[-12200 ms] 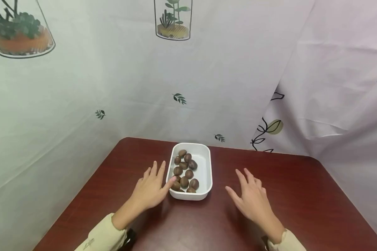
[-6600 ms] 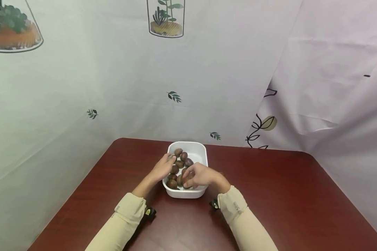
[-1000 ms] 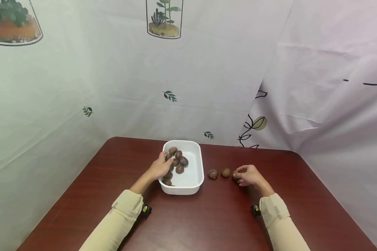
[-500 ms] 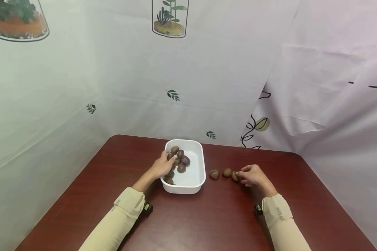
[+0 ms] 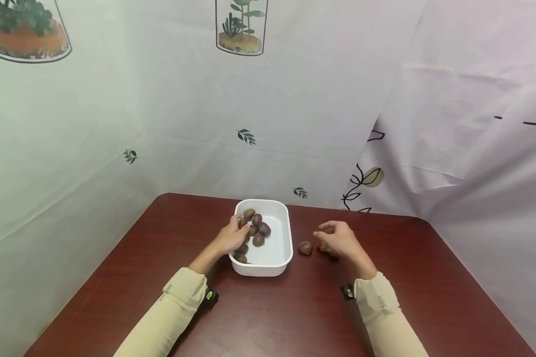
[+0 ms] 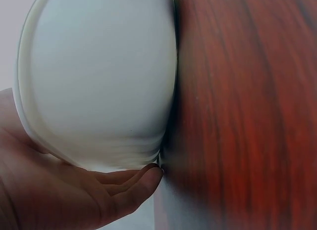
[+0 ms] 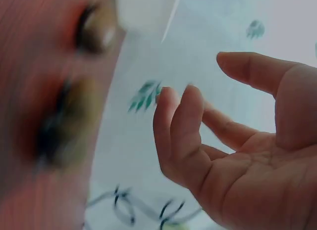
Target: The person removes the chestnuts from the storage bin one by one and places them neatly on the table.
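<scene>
Nearest, the dark red table is being reached across by two pale sleeves. Beyond them, nothing is being held by the right hand; its thumb and bent fingers are being parted in the air, near the loose brown nuts, which are being borne by the table to the right of the white tray. These nuts are being judged light, hard-shelled, smooth and apt to roll, so a thumb-and-fingertip pinch across the widest part is being favoured. The tray is being gripped on its left by the left hand, with the thumb laid over the rim and the fingers set against the outer wall. It is being taken as stiff, light and likely to slide if pushed; that rim and wall are being thought its best hold.

For the count, three loose nuts are being made out, one partly screened by the right hand. In the single tray at least nine nuts are being counted, mostly along its left side; others may be being hidden by the left hand. Farthest, two printed jars are being shown on the pale cloth.
</scene>
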Demonstrator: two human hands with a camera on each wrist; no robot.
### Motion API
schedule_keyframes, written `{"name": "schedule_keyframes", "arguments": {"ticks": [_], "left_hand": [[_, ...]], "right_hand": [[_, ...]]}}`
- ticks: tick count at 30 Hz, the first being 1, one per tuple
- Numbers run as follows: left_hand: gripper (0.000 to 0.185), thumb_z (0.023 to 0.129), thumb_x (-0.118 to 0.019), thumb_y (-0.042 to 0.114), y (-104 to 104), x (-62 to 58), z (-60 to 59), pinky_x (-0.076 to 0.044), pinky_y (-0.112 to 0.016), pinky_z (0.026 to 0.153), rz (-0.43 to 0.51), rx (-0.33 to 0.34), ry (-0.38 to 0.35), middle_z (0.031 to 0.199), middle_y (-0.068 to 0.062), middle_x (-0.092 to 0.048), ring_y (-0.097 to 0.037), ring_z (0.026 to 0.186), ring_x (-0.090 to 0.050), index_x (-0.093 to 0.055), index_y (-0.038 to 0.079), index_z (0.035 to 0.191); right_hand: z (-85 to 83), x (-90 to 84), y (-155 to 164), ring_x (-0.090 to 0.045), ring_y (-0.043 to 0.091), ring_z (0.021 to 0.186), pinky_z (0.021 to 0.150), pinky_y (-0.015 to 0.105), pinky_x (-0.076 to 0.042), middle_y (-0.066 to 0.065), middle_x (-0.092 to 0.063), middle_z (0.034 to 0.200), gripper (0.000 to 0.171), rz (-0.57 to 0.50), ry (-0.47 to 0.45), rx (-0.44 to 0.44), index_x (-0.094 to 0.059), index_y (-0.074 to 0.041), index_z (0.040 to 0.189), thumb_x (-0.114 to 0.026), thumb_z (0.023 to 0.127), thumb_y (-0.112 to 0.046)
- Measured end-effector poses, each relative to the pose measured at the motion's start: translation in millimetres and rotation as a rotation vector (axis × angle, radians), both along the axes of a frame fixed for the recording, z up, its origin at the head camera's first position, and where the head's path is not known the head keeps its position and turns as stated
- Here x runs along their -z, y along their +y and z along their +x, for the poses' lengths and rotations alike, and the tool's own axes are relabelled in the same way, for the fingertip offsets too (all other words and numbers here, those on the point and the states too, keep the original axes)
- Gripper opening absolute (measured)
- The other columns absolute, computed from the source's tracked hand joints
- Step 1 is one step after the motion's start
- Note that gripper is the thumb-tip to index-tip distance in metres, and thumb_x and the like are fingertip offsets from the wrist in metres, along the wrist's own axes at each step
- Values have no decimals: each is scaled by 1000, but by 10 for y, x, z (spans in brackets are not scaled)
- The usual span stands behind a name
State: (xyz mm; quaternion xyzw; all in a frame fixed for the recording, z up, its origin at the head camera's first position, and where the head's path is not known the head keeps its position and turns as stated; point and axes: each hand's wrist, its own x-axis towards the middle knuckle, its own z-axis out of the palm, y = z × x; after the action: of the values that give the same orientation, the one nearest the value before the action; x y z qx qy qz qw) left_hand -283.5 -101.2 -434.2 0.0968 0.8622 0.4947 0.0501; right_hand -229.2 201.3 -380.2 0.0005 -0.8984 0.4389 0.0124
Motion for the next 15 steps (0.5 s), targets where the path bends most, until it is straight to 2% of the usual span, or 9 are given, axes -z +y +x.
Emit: {"name": "schedule_keyframes", "arguments": {"ticks": [5, 8, 12, 15], "left_hand": [[58, 102, -44, 29, -5, 12, -4, -50, -40, 76, -4, -4, 13, 129, -21, -56, -26, 83, -64, -25, 4, 151], [58, 102, -44, 29, 10, 9, 4, -50, -40, 78, -17, -4, 19, 128, -22, -56, -27, 88, -64, -26, 3, 150], [58, 102, -44, 29, 21, 11, 15, -51, -41, 79, -26, -13, 17, 133, -24, -54, -27, 89, -65, -26, 1, 150], [60, 102, -45, 30, 14, 9, 17, -51, -43, 82, -33, -25, 16, 137, -27, -51, -28, 92, -65, -25, 1, 150]], "right_hand": [[-40, 11, -433, -69, 26, 73, 63, 36, -57, 20, -70, 98, 30, -110, 30, -110, -66, 9, 114, -69, 90, -9], [-57, 44, -647, -71, 27, 79, 67, 34, -58, 19, -70, 100, 29, -168, 2, -158, -66, 9, 113, -68, 90, -8], [-70, 82, -872, -71, 27, 84, 71, 32, -58, 18, -71, 103, 30, -211, -40, -212, -66, 9, 115, -68, 90, -8], [-76, 107, -1017, -71, 26, 83, 71, 33, -58, 19, -71, 102, 29, -201, -50, -257, -67, 9, 113, -68, 91, -10]]}}
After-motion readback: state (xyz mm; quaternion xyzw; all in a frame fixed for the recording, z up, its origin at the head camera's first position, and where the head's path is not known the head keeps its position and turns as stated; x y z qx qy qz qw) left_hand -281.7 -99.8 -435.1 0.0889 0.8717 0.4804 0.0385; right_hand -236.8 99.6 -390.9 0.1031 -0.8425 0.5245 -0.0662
